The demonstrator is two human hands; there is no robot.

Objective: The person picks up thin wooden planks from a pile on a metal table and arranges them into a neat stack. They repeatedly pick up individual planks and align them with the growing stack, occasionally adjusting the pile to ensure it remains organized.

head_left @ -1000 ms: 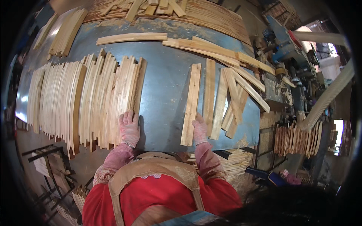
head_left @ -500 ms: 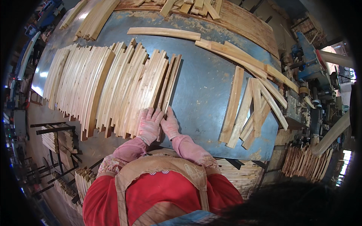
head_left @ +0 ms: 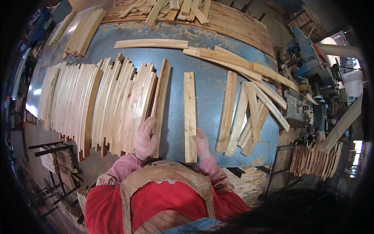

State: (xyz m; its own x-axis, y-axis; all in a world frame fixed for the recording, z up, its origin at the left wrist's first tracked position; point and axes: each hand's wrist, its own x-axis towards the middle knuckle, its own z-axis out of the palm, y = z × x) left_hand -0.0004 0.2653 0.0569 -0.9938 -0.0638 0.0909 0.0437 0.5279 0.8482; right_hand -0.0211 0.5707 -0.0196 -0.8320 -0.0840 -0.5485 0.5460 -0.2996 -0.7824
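Both my hands wear light pinkish gloves. My left hand (head_left: pixel 146 142) lies at the near right end of a long row of wooden strips (head_left: pixel 82 105), fingers stretched out along the wood. Just right of those fingers, a darker-sided strip (head_left: pixel 163 93) stands tilted, a little apart from the row at its far end. A single pale wooden strip (head_left: pixel 189 117) lies lengthwise before me, separate from the others. My right hand (head_left: pixel 201 145) grips its right edge near the close end, with the thumb against the wood; some fingers are hidden.
Loose strips (head_left: pixel 249 117) lie fanned and crossed on the blue-grey table (head_left: pixel 175 136) at right. More strips (head_left: pixel 152 43) lie across the back, near a plywood sheet (head_left: pixel 241 29). A stack (head_left: pixel 85 31) sits far left. Machinery (head_left: pixel 311 66) and a ribbed hose (head_left: pixel 343 124) stand at right.
My hands were together at the row's right end. My right hand has moved right with one strip, leaving a gap. The view has shifted slightly.
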